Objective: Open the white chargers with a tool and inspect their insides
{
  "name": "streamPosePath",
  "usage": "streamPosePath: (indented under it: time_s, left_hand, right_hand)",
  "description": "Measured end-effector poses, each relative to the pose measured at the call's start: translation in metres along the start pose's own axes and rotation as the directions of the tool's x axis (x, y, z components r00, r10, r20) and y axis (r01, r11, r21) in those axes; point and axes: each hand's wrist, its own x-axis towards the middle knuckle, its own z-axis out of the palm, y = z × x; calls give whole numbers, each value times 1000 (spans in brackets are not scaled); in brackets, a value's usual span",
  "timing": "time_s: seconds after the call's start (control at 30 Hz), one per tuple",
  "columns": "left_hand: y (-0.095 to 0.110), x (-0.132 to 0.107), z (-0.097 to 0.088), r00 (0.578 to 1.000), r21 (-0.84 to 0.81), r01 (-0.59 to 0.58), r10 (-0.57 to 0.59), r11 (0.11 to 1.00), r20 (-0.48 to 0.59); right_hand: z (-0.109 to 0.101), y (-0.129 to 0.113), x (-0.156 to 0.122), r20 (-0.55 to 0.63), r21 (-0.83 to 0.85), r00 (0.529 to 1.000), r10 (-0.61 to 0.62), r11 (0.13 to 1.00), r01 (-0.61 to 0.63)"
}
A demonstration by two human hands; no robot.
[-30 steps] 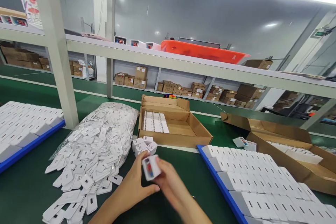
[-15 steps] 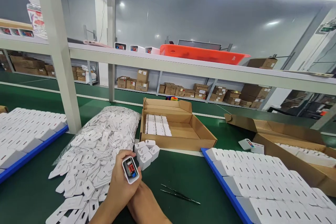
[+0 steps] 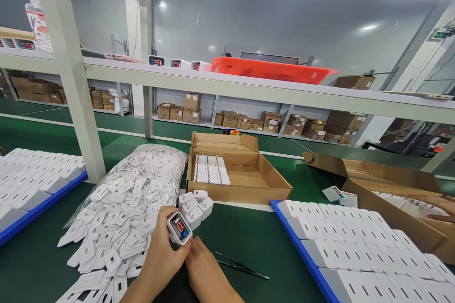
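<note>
My left hand [image 3: 161, 253] is closed around a small white charger housing [image 3: 179, 228] whose open face shows red and blue parts inside. My right hand [image 3: 202, 265] sits just below and right of it, fingertips touching the housing's lower edge, fingers curled. Both hands hover over the green mat at the near edge. A cluster of several white housings [image 3: 194, 204] lies just beyond the held one. Black tweezers [image 3: 241, 265] lie on the mat to the right of my hands.
A heap of white plastic cover plates [image 3: 124, 213] spills from a clear bag on the left. An open cardboard box [image 3: 234, 170] stands behind. Blue trays of white housings sit at right [image 3: 355, 251] and left [image 3: 31, 184]. Another person's hand [image 3: 435, 208] reaches into a cardboard box [image 3: 387, 184] far right.
My right hand has come up from under my left wrist to touch the housing. The housing is tilted a little more to the right. Another person's hand has appeared at the far right.
</note>
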Motion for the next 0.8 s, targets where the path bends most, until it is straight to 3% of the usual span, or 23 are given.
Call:
streamPosePath:
  time_s: [0.1,0.17,0.27,0.4,0.57,0.67,0.8]
  left_hand:
    - [2,0,1,995,52,14,-19,999,103]
    - [4,-2,3,981,79,-4,-11,997,191]
    - [5,-6,8,949,76,-34,8,997,316]
    - [5,-10,10,901,56,-45,17,997,433]
    - [5,-11,11,843,79,-54,3,995,538]
    - [4,-13,13,835,79,-78,22,994,550]
    - [4,-14,14,837,99,-73,7,992,547]
  right_hand:
    - [-33,6,-3,-12,141,968,252,958,-248]
    - [-52,7,-3,6,227,935,355,910,-347]
    - [-68,-3,-2,23,282,913,408,873,-398]
    - [-73,-19,-3,106,211,870,481,844,-493]
    - [-76,-27,-6,179,70,897,405,904,-422]
    - [-78,-29,-7,177,-11,910,374,926,-378]
    - [-77,-28,-8,181,61,931,317,941,-332]
